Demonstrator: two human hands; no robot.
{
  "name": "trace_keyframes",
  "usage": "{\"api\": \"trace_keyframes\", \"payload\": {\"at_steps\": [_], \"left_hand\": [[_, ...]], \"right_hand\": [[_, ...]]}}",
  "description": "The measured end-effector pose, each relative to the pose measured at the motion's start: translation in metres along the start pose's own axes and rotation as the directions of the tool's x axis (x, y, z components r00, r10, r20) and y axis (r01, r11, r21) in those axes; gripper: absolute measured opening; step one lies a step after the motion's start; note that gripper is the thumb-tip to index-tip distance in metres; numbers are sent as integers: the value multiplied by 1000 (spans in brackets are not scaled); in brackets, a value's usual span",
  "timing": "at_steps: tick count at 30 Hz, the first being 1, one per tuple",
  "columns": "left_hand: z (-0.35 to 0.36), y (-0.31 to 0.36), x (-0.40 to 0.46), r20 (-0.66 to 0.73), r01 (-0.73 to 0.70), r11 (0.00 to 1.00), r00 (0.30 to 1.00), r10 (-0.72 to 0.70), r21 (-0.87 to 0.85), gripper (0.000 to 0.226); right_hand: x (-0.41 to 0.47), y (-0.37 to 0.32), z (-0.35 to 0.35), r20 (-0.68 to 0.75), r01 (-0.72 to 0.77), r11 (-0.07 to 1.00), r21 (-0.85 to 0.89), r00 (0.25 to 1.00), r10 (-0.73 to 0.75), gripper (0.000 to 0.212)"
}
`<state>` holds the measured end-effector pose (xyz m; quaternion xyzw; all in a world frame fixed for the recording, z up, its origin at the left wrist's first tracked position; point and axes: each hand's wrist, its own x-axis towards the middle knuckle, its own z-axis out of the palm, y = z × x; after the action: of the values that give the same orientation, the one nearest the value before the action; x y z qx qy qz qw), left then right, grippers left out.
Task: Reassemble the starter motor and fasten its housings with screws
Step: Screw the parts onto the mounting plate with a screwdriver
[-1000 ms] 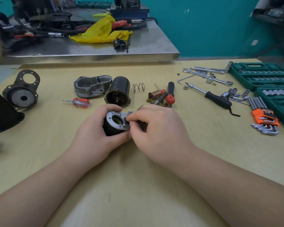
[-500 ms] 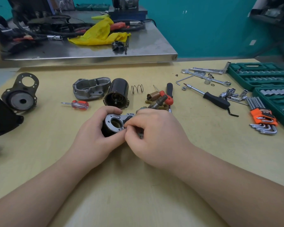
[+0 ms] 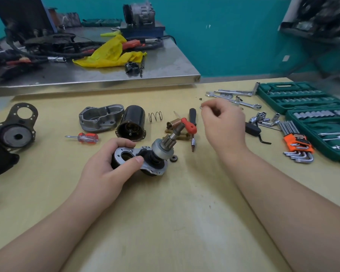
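Right, left hand (image 3: 108, 167) grips the starter assembly (image 3: 143, 156) low over the tabletop (image 3: 165, 222); right hand (image 3: 223, 122) pinches something small, probably a screw. Keep the flange hole up, start threads straight.

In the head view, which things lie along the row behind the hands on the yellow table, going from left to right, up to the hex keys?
Round black flange part → small red screwdriver → grey cast housing → black motor can → coil spring → brass sleeve → right hand → orange hex key set.
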<state>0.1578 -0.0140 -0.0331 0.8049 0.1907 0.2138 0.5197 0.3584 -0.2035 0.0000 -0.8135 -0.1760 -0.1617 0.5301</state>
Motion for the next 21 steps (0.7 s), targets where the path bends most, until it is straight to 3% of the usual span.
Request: {"api": "trace_keyframes", "payload": {"at_steps": [2,5,9,11,14,17,21], "left_hand": [[-2,0,0,-4,12,1000,1000,-12,-6,57],[-4,0,0,-15,28,999,1000,-28,-16,54],[-4,2,0,-14,40,999,999,-41,-34,44],[-3,3,2,-31,53,998,998,-54,-38,39],[-4,5,7,-74,83,994,993,-88,-67,33],[-5,7,7,-73,90,992,993,-97,-83,33],[-4,9,2,-43,56,996,997,-59,-67,35]], "right_hand": [[3,11,6,99,-33,994,-105,994,43,16],[-2,14,17,234,81,978,-193,972,-34,10],[-11,-10,20,261,225,970,-95,946,-194,21],[-11,-35,20,265,318,945,-73,920,-289,42],[0,-83,22,475,362,929,-81,833,-283,62],[25,-130,30,687,417,895,-160,697,-202,51],[25,-180,71,757,633,760,-149,567,-324,31]]}}
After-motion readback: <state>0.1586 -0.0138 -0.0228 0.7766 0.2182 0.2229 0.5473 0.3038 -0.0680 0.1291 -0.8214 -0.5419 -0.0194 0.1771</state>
